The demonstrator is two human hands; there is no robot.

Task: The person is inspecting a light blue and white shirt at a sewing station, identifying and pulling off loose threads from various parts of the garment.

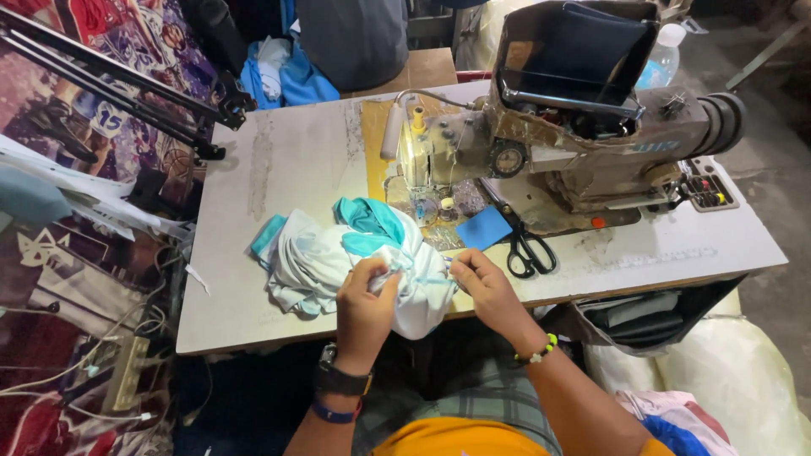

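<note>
At the far edge of the desk (279, 169) a dark open tray (583, 51) sits tilted on top of the sewing machine (574, 143); what lies in it I cannot make out. Down to the right of the desk a big clear plastic sack (735, 380) holds pale cloth, with pink and blue pieces showing at its near side.

The bundle of white and teal cloth (338, 253) lies crumpled on the near half of the desk, its long axis running left to right, one end drooping over the front edge. It looks soft and thin, mostly white, with teal folds on top and at its left end.

The left hand (367, 304), watch on the wrist, is closed in a pinch on the cloth at the desk's edge. The right hand (486, 283), with a bead bracelet, has its fingertips pressed together on the cloth's right end. Black scissors (524, 245) and a blue square patch (483, 228) lie just beyond.
</note>
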